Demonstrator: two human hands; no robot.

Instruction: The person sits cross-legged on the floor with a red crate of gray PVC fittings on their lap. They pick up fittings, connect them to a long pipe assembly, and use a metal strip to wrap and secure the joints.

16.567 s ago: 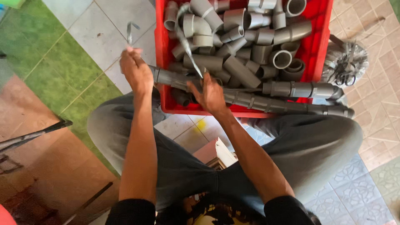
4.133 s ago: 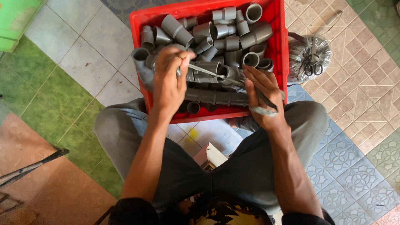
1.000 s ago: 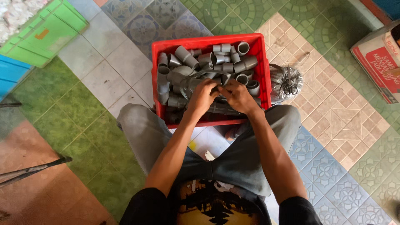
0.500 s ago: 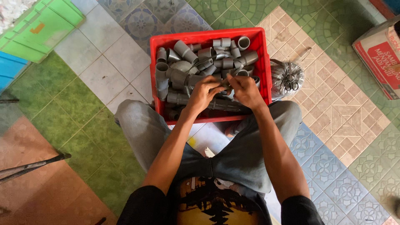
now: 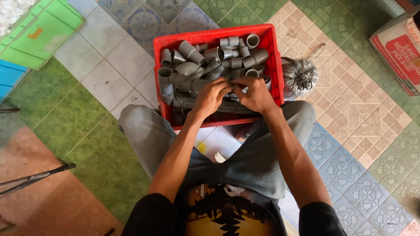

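Both hands have stayed together at frame centre: left hand (image 5: 211, 95) and right hand (image 5: 253, 93), fingers curled closed on grey pipe fittings (image 5: 192, 54) inside the red crate (image 5: 274, 61).

Grey pipe fittings (image 5: 210, 61) fill the red crate (image 5: 162, 46) almost to its rim, leaving no bare gap inside. Both knees hem in its near wall. A shiny wire bundle (image 5: 299, 78) touches its right side; tiled floor (image 5: 109, 81) lies open to the left.

Black short-sleeved shirt worn, yellow-and-black graphic printed on chest; grey trousers, faded at knees. Forearms bare; left hand (image 5: 211, 97), right hand (image 5: 254, 94) ungloved, no rings seen.
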